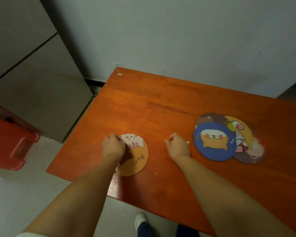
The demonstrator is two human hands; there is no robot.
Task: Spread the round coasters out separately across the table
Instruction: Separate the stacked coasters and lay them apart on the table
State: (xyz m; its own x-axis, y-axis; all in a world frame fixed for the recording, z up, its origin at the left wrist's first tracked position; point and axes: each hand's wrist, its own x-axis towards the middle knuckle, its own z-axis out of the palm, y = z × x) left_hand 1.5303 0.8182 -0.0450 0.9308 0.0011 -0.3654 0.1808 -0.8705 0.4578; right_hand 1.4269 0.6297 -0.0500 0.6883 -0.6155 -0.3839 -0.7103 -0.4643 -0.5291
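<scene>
An orange round coaster [137,156] with a pink cat picture lies alone near the table's left front corner. My left hand [113,146] rests on its left edge, fingers curled onto it. At the right sits an overlapping pile: a blue coaster [214,141] with an orange dog on top, a yellow-orange one [241,130] with a white rabbit behind it, and dark purple ones [212,117] underneath. My right hand [177,145] lies on the bare wood just left of the pile, fingers curled with nothing visible in them.
The orange wooden table [161,103] stands against a white wall. A red plastic stool [9,142] stands on the floor to the left. Grey cabinet panels [32,69] rise behind the stool. My foot [141,219] shows below the table's front edge.
</scene>
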